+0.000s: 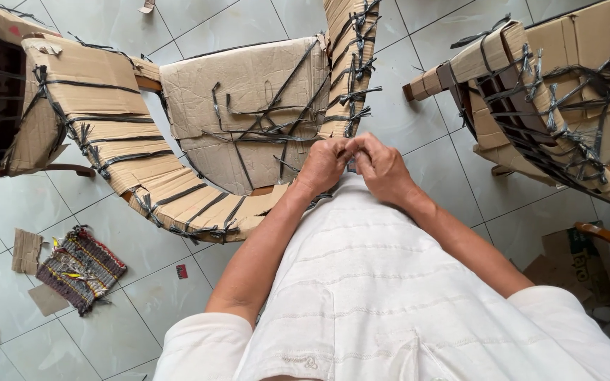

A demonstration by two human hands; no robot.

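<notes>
Wrapped chair, last ties underway

At frame centre, left hand (pixel 324 164) and right hand (pixel 383 168) pinch a strap end together; the cardboard-wrapped chair (pixel 245 116) above already looks bound nearly all over.

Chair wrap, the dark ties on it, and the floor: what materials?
Chair wrap: corrugated cardboard, matte brown, creased with torn edges. Ties: probably flat plastic strapping, dark grey, slightly glossy, knotted with frayed ends. Floor: glazed tile, pale, light sheen, visible grout lines.

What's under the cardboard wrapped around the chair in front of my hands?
Brown wood shows at gaps near the cardboard on the chair, tied with dark straps. The rest of the frame is covered. The left hand and right hand meet at its edge.
</notes>
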